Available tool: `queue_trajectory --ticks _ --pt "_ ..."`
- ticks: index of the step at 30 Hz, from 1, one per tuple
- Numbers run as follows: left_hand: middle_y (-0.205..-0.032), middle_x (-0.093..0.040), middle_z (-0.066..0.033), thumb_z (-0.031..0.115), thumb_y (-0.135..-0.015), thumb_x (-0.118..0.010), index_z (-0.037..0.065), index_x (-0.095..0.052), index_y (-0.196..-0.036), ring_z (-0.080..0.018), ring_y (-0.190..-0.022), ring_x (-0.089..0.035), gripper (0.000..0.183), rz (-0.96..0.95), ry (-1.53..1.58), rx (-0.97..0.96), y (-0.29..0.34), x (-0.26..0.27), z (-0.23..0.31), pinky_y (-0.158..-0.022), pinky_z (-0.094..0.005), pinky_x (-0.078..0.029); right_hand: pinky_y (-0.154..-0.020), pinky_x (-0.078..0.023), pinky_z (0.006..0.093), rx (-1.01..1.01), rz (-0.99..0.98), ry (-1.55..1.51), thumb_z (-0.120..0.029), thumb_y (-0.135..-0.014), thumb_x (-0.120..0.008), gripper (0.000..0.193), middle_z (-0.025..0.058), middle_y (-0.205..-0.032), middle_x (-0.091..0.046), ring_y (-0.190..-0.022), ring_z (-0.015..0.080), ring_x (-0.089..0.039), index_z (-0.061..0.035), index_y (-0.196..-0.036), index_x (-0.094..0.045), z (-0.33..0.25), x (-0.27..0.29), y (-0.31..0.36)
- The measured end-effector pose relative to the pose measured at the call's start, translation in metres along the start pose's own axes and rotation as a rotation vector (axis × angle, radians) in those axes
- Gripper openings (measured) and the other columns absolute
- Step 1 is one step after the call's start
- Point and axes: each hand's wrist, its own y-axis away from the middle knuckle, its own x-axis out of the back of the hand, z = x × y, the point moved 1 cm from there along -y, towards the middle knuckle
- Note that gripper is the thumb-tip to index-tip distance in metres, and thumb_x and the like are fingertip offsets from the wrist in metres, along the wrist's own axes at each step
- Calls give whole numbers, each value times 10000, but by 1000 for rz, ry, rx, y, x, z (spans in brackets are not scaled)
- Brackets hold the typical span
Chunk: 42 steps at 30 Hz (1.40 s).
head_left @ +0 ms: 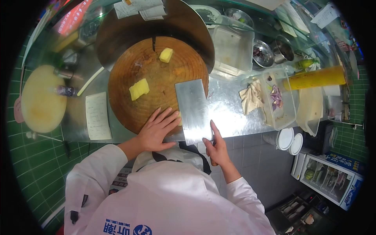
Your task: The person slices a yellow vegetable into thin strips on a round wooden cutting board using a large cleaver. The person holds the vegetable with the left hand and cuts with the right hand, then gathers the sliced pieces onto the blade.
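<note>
My right hand [217, 149] is closed round the handle of a broad cleaver [192, 107], its index finger stretched along the blade's lower corner. The wide steel blade lies over the right side of a round wooden chopping block [156, 78]. Close to the blade's left edge, my left hand [159, 131] rests at the near edge of the block with fingers stretched and slightly apart. A sliver of yellow shows between its fingertips and the blade; most of it is hidden. Two pale yellow chunks sit farther off on the block, a flat one [139, 89] and a smaller one [166, 55].
A curved metal guard [117, 39] wraps the block's far side. Left are a written notepad [98, 117] and a round white board [44, 98]. On the right stand a clear tub [233, 47], a crumpled cloth [251, 98] and a container with purple scraps [288, 111].
</note>
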Motion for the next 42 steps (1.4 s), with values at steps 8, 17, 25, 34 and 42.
queue_trajectory --ticks 8,17,25,34,42 --pt "-1723 -304 -129 488 -876 -749 112 -386 -1636 -370 -1611 -205 921 2 -19 -6 0 -1 -2 -1300 -606 -100 -520 -483 299 78 24 34 -50 -1001 -673 797 68 -788 -678 -539 91 -548 -168 -1691 -291 6 -7 -17" --pt "-1723 -305 -130 500 -896 -721 89 -364 -1641 -349 -1616 -199 923 -14 -13 -6 0 0 -3 -1304 -602 -80 -628 -538 357 26 43 133 -59 -996 -672 790 131 -828 -725 -573 187 -599 -151 -1685 -297 -22 -10 -21" --pt "-1718 -321 -119 509 -915 -712 63 -366 -1633 -331 -1614 -211 913 -7 -11 -4 2 -1 -5 -1308 -592 -83 -720 -561 349 182 56 221 -58 -998 -682 772 261 -1176 -741 -751 206 -686 -112 -1673 -310 -5 -5 -7" --pt "-1710 -339 -115 536 -913 -713 74 -376 -1634 -334 -1615 -207 920 7 -21 -2 3 1 -6 -1304 -611 -76 -672 -544 331 42 24 242 -58 -997 -687 777 250 -1067 -756 -699 194 -669 -109 -1673 -307 -20 -8 -12" --pt "-1720 -318 -101 562 -916 -695 75 -373 -1634 -330 -1616 -196 925 20 -48 -7 4 -4 -7 -1306 -609 -71 -597 -520 375 177 103 343 -71 -990 -689 801 213 -779 -706 -589 261 -663 -124 -1680 -286 -28 -16 10"
